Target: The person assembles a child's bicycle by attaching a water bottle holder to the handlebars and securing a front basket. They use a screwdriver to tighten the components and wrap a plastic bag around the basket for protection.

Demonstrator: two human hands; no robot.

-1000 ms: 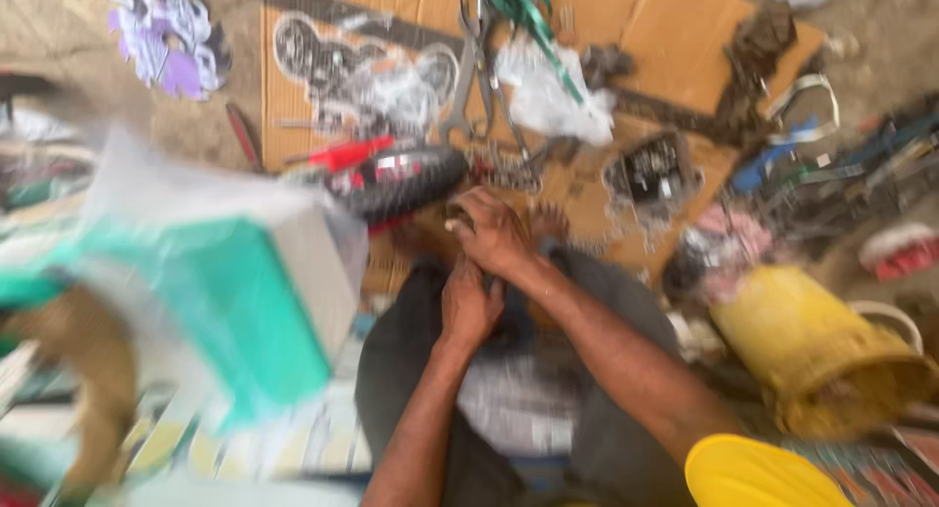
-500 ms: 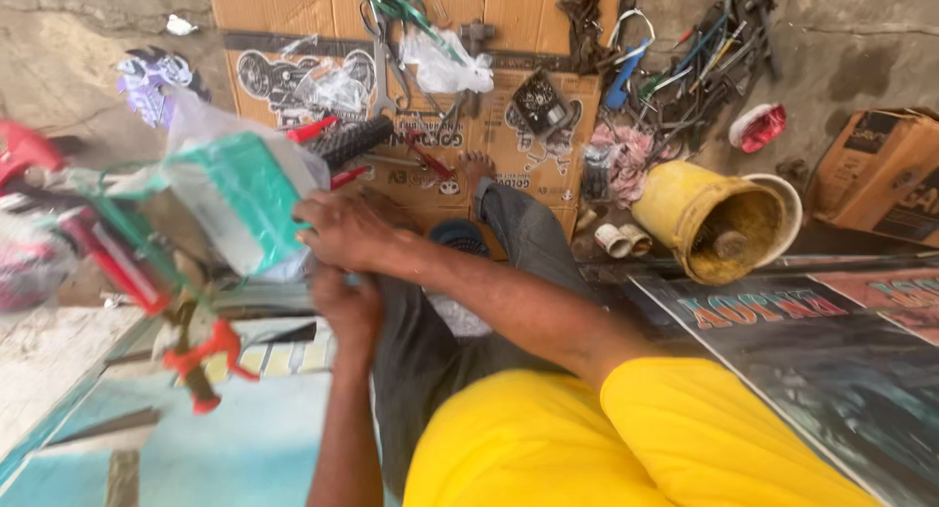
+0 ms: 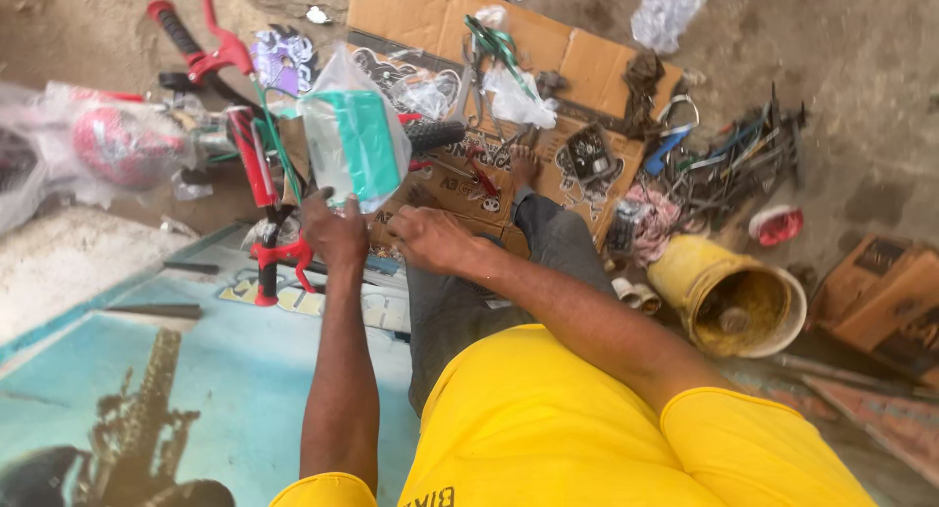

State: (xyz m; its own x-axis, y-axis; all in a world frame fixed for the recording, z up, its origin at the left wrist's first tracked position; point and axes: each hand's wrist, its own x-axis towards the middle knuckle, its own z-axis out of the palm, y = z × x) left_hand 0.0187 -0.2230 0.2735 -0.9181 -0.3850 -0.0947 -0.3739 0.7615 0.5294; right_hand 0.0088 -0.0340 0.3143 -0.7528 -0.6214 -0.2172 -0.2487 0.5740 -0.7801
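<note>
My left hand (image 3: 335,235) grips the lower end of a green and white part wrapped in clear plastic (image 3: 354,143) and holds it upright in front of me. Just to its right is my right hand (image 3: 428,239), knuckles up and fingers curled; I cannot tell whether anything is in it. A small red bicycle frame (image 3: 252,165) with a black-gripped handlebar (image 3: 172,26) lies right behind my left hand. My grey-trousered leg (image 3: 548,243) stretches out toward the cardboard.
Flattened cardboard (image 3: 587,57) at the top carries loose parts and plastic bags. A pile of hand tools (image 3: 729,160) and a red slipper (image 3: 778,223) lie right. A yellow bucket (image 3: 734,297) lies tipped beside a brown box (image 3: 885,292). A blue printed banner (image 3: 147,370) covers the lower left.
My hands were together low over my leg; now the left hand holds the wrapped green part up and the right has come slightly away. The view swung left, bringing the red bicycle frame into sight.
</note>
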